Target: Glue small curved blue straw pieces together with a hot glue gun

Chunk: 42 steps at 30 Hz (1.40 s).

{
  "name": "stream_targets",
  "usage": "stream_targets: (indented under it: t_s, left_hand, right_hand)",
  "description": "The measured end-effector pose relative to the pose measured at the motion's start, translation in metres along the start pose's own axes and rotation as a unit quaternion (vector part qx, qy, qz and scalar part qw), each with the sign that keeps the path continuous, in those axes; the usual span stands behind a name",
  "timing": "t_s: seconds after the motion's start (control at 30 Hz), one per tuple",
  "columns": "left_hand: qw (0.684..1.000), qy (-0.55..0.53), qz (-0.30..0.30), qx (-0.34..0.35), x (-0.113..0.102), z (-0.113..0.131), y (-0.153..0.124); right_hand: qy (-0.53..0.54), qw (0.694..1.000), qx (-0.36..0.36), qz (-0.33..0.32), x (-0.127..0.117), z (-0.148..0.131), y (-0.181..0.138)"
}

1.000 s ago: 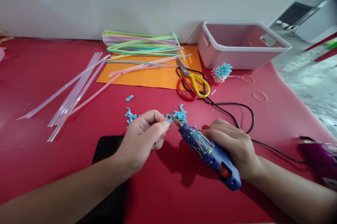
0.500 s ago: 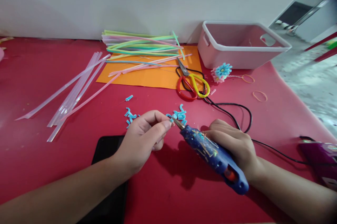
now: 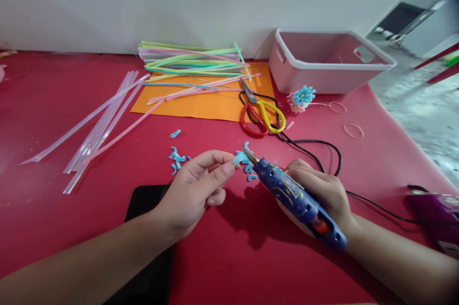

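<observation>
Between the thumb and fingertips of my left hand [image 3: 204, 185] is a small blue pipe cleaner piece [image 3: 237, 157], pinched near its end. My right hand [image 3: 319, 192] is wrapped round a dark blue glue gun [image 3: 290, 192] flecked with dried glue strands. The metal nozzle points up and left, a short way right of the held piece. Behind the nozzle lies a small pile of curled blue pipe cleaner pieces [image 3: 250, 169] on the red table. Left of my left hand lies another group of blue curls [image 3: 176, 157], with a blue bundle on a thin wire [image 3: 175, 134] beyond them.
Scissors [image 3: 263, 116] and pipe cleaners [image 3: 193, 61] lie on orange paper [image 3: 215, 111]. Clear glue sticks [image 3: 103, 125] are at left, a black phone [image 3: 147, 257] under my left forearm. A white bin [image 3: 333, 75], fuzzy flowers [image 3: 303, 98] and a black cord [image 3: 322, 143] are at right.
The glue gun has drawn back to the right, its nozzle now apart from the piece in my left hand. My left hand has shifted only slightly.
</observation>
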<state>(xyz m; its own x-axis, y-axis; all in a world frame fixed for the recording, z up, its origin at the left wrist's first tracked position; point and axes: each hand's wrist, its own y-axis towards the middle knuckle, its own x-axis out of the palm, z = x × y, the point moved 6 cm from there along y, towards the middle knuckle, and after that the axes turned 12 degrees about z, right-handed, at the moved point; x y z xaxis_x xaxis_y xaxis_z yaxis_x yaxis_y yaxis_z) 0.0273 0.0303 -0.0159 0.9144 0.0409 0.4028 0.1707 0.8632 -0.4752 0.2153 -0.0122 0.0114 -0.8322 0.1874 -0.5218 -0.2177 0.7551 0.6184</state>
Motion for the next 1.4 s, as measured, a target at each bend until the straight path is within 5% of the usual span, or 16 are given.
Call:
stream_targets:
  t_s: [0.93, 1.13, 1.23, 1.4]
  left_hand:
    - [1.000, 0.005, -0.004, -0.014, 0.000, -0.001, 0.000]
    - [0.996, 0.071, -0.019, 0.052, 0.001, 0.001, -0.001]
    - [0.954, 0.219, -0.036, 0.203, 0.005, 0.012, -0.010]
    - [0.813, 0.404, -0.124, 0.401, 0.019, 0.015, -0.032]
  right_hand:
    - [-0.038, 0.998, -0.050, -0.013, 0.003, -0.012, 0.005]
    - [0.010, 1.000, 0.007, 0.029, -0.002, -0.002, -0.007]
    - [-0.008, 0.991, 0.099, 0.092, -0.007, 0.010, -0.013]
    - [0.062, 0.974, 0.201, 0.086, 0.001, 0.017, -0.013]
